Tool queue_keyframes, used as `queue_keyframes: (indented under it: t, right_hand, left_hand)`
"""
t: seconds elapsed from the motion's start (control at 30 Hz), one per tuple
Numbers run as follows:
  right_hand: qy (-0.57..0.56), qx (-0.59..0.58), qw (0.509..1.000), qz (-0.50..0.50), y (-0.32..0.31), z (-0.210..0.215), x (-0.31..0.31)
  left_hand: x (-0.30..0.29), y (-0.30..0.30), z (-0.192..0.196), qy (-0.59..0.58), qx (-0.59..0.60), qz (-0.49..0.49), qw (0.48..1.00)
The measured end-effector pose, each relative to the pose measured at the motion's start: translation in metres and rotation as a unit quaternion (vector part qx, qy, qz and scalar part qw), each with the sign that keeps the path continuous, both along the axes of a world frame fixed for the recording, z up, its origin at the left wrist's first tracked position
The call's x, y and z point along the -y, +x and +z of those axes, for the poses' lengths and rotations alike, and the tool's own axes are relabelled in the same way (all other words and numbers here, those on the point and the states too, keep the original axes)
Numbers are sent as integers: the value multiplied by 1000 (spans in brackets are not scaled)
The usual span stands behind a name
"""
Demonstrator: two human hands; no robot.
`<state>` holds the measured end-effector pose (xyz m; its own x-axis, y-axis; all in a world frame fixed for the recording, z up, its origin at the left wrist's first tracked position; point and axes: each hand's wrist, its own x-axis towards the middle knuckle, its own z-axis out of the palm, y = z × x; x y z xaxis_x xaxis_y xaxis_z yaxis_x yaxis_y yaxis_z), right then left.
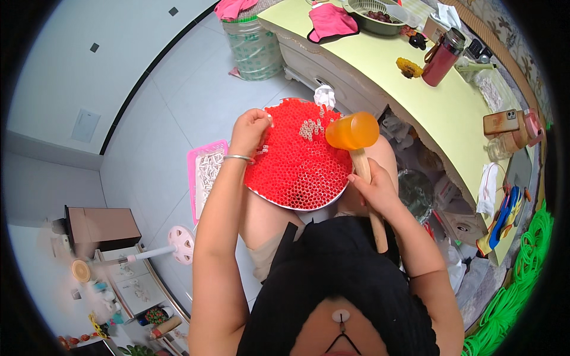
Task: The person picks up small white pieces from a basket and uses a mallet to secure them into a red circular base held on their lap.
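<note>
A round tray (321, 206) rests on my lap, packed with upright red tubes (279, 142) whose open ends face up. Small white pieces (309, 129) stick up from a patch near the tray's far right, with a few more by my left wrist. Over the tray's left far edge, my left hand (252, 129) is closed in a pinch, with a bit of a small white piece (270, 119) showing at the fingertips. My right hand (378, 187) grips the wooden handle of a mallet (352, 131). Its orange head is raised over the tray's right side.
Beside my left forearm, a pink basket (191, 172) holds many small white pieces. A pale yellow desk (380, 65) runs along the right, bearing a red thermos (442, 57), a phone (500, 122) and a colander (396, 25). A bin (254, 50) stands ahead. Green cord (504, 296) lies at right.
</note>
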<state>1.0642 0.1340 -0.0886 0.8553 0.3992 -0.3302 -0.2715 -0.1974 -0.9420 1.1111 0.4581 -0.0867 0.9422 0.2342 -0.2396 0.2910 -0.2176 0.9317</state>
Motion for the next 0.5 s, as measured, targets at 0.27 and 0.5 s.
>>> queue_keyframes:
  t: [0.27, 0.5]
  right_hand:
    - [14, 0, 1000, -3, 0, 4, -5]
    - [11, 3, 1000, 5, -1, 0, -3]
  left_hand:
    - [43, -20, -16, 70, 135, -106, 983]
    - [54, -23, -11, 136, 166, -97, 972]
